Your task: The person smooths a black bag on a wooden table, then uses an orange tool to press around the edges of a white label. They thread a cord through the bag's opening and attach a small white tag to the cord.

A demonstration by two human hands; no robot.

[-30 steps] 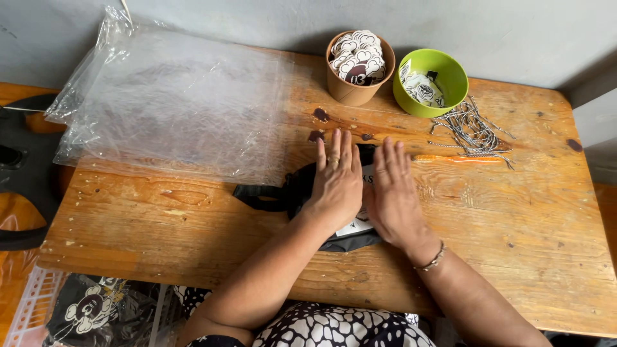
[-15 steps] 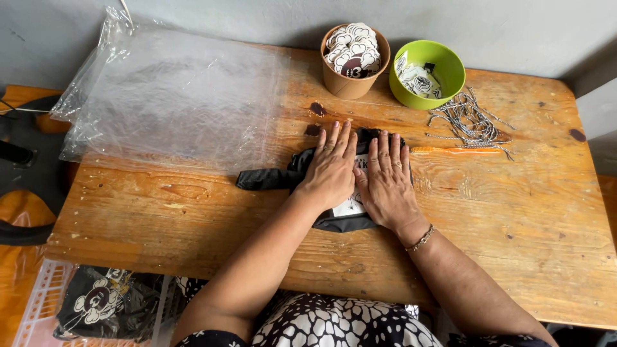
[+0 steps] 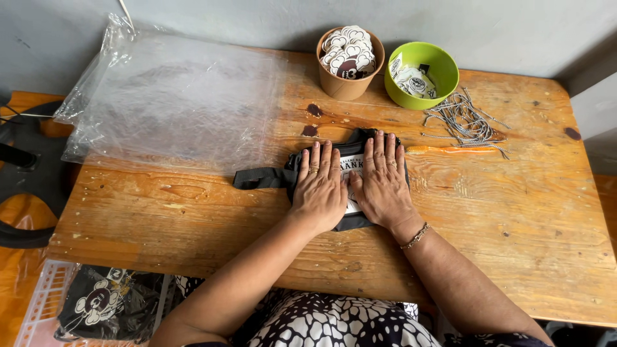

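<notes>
A small black fabric bag (image 3: 357, 160) with a white printed panel lies flat on the wooden table (image 3: 488, 212). Its black strap (image 3: 257, 177) sticks out to the left. My left hand (image 3: 319, 186) lies flat on the bag's left half, fingers spread and pointing away from me. My right hand (image 3: 384, 182) lies flat beside it on the right half, with a bracelet at the wrist. Both palms press down on the fabric and hide most of it. Neither hand grips anything.
A stack of clear plastic bags (image 3: 173, 103) covers the table's left back. A brown paper cup (image 3: 349, 61) of round stickers and a green bowl (image 3: 421, 74) of tags stand at the back. Loose cords (image 3: 463, 119) and an orange pen (image 3: 453, 149) lie to the right.
Both hands have slid over the bag and now lie flatter and side by side; the strap sticks out further left. The view has shifted slightly.
</notes>
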